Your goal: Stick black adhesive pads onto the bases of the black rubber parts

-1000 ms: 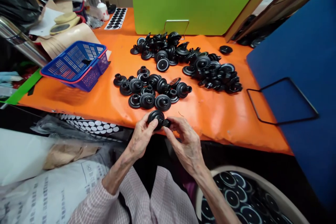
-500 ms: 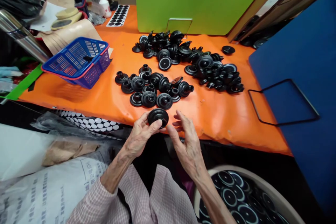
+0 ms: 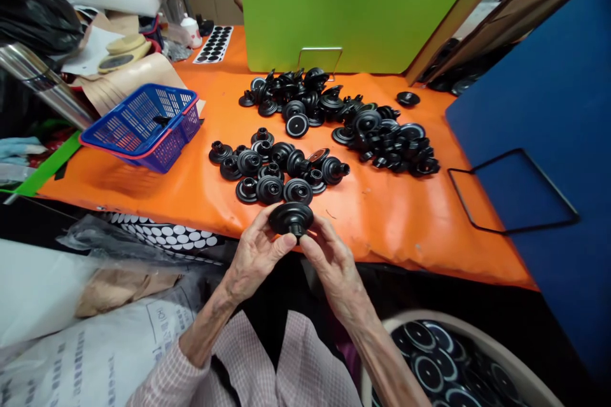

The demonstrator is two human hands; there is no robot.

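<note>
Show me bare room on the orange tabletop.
Bare: between the near cluster of black parts and the blue board, in front of the right heap; also left of that cluster, in front of the blue basket. Crowded: cluster, right heap, far heap.

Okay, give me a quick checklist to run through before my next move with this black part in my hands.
1. Grip: ok. Your left hand and right hand both hold the black part.
2. Stem direction: ok if you want it facing you; it points down toward your thumbs.
3. Far side of the part: cannot tell; it faces away from the camera.
4. Loose parts in neat rows: not ok. The nearest cluster lies jumbled, some stems up, some sideways.
5. Blue basket apart from your hands: ok, off to the left.
</note>
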